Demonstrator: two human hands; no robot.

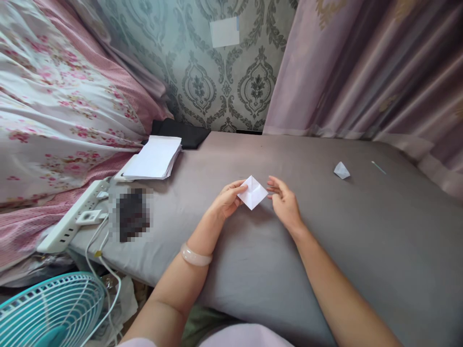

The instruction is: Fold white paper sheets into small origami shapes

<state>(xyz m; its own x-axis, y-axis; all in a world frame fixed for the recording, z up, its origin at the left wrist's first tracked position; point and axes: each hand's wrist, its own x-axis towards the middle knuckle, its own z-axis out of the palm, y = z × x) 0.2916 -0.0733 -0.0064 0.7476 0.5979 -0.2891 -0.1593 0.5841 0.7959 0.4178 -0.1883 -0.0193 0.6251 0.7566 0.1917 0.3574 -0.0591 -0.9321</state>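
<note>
Head view, as I follow it from my remote station: the left hand (pixel 228 198) is clamped on a creased white paper square (pixel 255 193), its thumb laid over the left corner and its fingers behind; I see the square turned as a diamond near the middle of the view, above the grey cloth-covered surface (pixel 361 231); the right hand (pixel 285 205) is just beside the opposite corner, fingers curled and apart from the thumb, with nothing gripped; I cannot tell whether a fingertip touches the paper; a pale bangle (pixel 196 256) encircles the left forearm; well to the right lie a small folded paper piece (pixel 342 170) and, beyond it, a thin white stick (pixel 378 167); at left I note a stack of white sheets (pixel 154 159), a white power strip (pixel 70 224) and, lowest, a turquoise fan (pixel 58 308).
</note>
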